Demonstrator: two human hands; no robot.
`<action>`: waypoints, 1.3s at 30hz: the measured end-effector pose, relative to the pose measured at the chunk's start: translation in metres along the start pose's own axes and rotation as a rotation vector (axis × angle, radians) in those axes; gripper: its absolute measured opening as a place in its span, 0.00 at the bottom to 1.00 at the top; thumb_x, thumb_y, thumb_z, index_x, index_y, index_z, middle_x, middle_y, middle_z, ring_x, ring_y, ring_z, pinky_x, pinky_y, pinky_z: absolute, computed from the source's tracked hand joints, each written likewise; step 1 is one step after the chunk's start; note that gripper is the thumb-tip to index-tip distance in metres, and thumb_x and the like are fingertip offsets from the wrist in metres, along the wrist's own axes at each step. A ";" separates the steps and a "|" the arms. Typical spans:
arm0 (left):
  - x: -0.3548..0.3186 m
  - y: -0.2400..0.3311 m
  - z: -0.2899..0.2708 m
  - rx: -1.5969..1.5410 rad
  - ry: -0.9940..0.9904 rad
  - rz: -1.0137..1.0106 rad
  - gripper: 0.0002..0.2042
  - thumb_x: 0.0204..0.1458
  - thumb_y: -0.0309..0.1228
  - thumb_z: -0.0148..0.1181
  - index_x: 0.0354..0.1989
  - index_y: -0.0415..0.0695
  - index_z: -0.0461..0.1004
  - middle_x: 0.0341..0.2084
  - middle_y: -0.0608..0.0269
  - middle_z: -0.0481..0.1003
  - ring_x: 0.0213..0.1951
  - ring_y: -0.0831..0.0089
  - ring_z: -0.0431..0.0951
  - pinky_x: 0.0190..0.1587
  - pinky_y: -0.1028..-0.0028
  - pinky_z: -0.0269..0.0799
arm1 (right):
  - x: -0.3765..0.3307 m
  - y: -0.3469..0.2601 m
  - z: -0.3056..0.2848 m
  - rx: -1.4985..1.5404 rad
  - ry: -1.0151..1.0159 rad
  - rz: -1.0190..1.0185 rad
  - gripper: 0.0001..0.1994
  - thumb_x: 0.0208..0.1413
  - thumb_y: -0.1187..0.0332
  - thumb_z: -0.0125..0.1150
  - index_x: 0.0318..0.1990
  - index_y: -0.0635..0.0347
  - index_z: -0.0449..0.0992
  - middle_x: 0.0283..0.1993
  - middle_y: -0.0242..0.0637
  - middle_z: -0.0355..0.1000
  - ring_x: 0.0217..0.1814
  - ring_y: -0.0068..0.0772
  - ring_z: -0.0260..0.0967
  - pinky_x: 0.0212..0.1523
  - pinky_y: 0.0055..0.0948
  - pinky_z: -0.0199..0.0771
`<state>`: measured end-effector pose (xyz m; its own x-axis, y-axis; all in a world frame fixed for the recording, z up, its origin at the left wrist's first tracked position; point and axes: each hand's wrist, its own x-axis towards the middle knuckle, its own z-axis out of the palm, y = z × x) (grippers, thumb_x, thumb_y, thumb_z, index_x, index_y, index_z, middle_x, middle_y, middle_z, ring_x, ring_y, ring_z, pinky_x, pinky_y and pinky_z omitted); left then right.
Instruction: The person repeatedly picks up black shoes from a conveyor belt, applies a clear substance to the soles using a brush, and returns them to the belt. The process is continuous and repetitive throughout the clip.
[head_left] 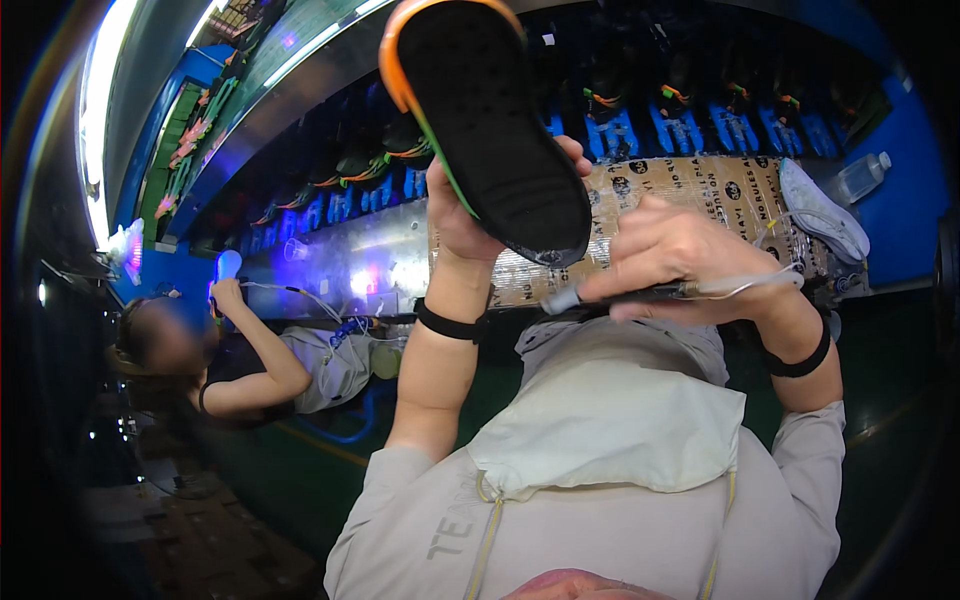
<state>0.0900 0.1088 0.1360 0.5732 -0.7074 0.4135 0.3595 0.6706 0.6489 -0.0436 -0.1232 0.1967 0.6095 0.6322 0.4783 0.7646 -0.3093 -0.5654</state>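
My left hand is raised and wrapped round the edges of a shoe sole. The sole's black inner face is turned toward me, with an orange and green rim along its left side. Lower right of it, my right hand is closed on a slim dark brush-like tool with a pale grey tip. A clear thin tube runs along that tool past my wrist. The tip is close to the sole's lower end but apart from it. Part of the tool is hidden by my fingers.
Film-covered cardboard lies on the bench. At its right are a white shoe-shaped piece and a clear plastic bottle. Blue holders carrying shoe parts line the back. At left, a co-worker's hand holds a blue-lit sole.
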 end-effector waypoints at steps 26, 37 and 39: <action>0.035 0.031 0.008 0.327 0.180 -0.585 0.20 0.76 0.41 0.49 0.61 0.38 0.79 0.49 0.56 0.86 0.45 0.71 0.87 0.51 0.71 0.84 | 0.003 -0.017 -0.008 -0.244 -0.082 0.016 0.18 0.52 0.69 0.78 0.52 0.52 0.86 0.36 0.31 0.74 0.42 0.38 0.71 0.46 0.39 0.67; -0.001 -0.004 -0.033 -0.141 0.102 -0.510 0.29 0.76 0.45 0.39 0.69 0.32 0.71 0.61 0.44 0.80 0.59 0.56 0.84 0.64 0.58 0.80 | -0.006 0.012 -0.007 0.101 0.158 0.291 0.12 0.56 0.71 0.77 0.48 0.59 0.88 0.38 0.39 0.83 0.40 0.37 0.80 0.42 0.33 0.78; -0.017 -0.018 -0.024 0.004 0.210 -0.494 0.32 0.74 0.46 0.34 0.72 0.30 0.67 0.63 0.39 0.77 0.62 0.46 0.81 0.68 0.50 0.75 | -0.017 0.037 -0.009 0.309 0.261 0.533 0.12 0.56 0.73 0.76 0.48 0.60 0.89 0.39 0.36 0.85 0.42 0.27 0.80 0.44 0.30 0.78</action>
<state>0.0914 0.1139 0.1023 0.4716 -0.8783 -0.0786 0.6211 0.2676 0.7366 -0.0237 -0.1519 0.1734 0.9476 0.2446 0.2056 0.2737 -0.2895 -0.9172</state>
